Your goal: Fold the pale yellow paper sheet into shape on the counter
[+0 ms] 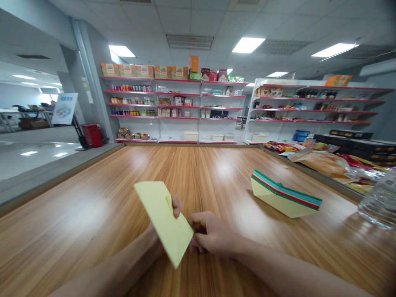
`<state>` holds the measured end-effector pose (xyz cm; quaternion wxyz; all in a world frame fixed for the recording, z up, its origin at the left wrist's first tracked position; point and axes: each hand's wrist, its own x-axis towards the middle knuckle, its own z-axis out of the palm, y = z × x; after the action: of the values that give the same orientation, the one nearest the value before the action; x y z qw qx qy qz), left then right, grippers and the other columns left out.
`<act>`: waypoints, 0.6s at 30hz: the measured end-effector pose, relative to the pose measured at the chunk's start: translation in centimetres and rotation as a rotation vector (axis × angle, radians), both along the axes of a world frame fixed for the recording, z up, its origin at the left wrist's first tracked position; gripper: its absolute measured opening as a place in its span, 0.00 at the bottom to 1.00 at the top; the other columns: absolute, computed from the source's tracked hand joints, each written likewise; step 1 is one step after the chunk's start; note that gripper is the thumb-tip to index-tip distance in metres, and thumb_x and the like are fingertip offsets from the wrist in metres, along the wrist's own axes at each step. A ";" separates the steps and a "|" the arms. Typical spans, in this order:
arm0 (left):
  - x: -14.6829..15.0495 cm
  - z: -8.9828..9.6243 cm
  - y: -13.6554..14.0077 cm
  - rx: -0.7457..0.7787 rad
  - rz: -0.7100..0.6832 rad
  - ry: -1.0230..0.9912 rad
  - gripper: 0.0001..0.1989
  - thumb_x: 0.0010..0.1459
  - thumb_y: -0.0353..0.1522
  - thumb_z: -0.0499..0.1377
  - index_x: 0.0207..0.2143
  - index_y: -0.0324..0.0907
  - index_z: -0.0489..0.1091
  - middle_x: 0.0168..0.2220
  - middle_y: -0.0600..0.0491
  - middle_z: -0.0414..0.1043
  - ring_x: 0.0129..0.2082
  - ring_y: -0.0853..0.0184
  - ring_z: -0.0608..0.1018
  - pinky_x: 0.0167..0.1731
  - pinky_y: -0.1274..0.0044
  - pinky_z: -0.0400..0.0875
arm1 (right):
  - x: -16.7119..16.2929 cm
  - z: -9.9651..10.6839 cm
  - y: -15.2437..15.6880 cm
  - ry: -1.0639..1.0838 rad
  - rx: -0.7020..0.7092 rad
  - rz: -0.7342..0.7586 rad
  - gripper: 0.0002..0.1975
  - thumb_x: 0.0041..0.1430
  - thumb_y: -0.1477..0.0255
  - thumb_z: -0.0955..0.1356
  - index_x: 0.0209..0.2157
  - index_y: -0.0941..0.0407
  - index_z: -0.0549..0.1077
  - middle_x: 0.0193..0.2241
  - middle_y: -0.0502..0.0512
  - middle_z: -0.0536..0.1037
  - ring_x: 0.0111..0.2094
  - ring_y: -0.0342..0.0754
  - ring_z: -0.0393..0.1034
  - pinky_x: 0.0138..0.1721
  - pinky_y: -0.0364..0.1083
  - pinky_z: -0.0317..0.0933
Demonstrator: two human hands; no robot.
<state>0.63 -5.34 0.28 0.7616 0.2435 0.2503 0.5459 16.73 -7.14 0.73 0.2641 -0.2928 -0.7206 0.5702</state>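
Note:
My left hand (177,206) grips a pale yellow folded paper (163,218), tilted above the table. Its fingertips show at the paper's right edge, and the rest of the hand is mostly hidden behind the sheet. A small bright yellow mark is on the paper near those fingertips. At the lower right corner of the paper, my right hand (213,232) has its fingers curled closed on the edge. Farther right stands a boat-shaped folded paper (284,196), pale yellow below, with green, blue, white and red stripes along its top.
The wooden table (102,198) has a raised dark rim. A clear plastic bottle (379,202) is at the right edge, partly out of frame. Beyond the rim on the right lie packaged snacks (321,163) and black boxes (355,146). Stocked shelves (177,97) stand behind.

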 end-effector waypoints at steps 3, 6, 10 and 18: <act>-0.9 -0.5 0.7 0.145 -0.221 -0.008 0.25 0.47 0.51 0.56 0.13 0.44 0.51 0.08 0.60 0.52 0.06 0.72 0.60 0.06 0.79 0.57 | 0.5 0.8 0.2 0.067 -0.137 0.120 0.10 0.48 0.68 0.65 0.26 0.61 0.70 0.21 0.51 0.72 0.17 0.37 0.62 0.15 0.36 0.52; -1.1 -0.8 1.1 0.308 -0.392 -0.044 0.25 0.43 0.49 0.60 0.12 0.44 0.52 0.09 0.59 0.56 0.08 0.71 0.63 0.10 0.78 0.62 | 0.6 0.9 0.2 -0.003 -0.125 0.116 0.19 0.54 0.60 0.63 0.21 0.62 0.69 0.17 0.50 0.70 0.13 0.36 0.58 0.13 0.36 0.49; -0.8 -1.2 1.3 0.395 -0.505 -0.062 0.16 0.40 0.43 0.64 0.16 0.42 0.64 0.12 0.56 0.65 0.12 0.67 0.70 0.14 0.75 0.66 | 0.3 0.3 0.0 -0.049 -0.141 0.003 0.20 0.48 0.58 0.69 0.18 0.59 0.64 0.12 0.46 0.67 0.10 0.36 0.55 0.11 0.36 0.45; -0.6 1.1 0.0 0.153 -0.172 0.067 0.23 0.53 0.42 0.57 0.46 0.34 0.69 0.42 0.41 0.75 0.43 0.54 0.75 0.42 0.68 0.69 | 0.9 0.2 1.6 0.126 0.121 -0.629 0.21 0.51 0.60 0.66 0.15 0.58 0.60 0.09 0.46 0.64 0.13 0.37 0.56 0.16 0.38 0.48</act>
<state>0.02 -5.36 1.35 0.7762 0.3394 0.2112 0.4874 17.58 -5.56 0.94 0.4886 -0.4490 -0.6096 0.4337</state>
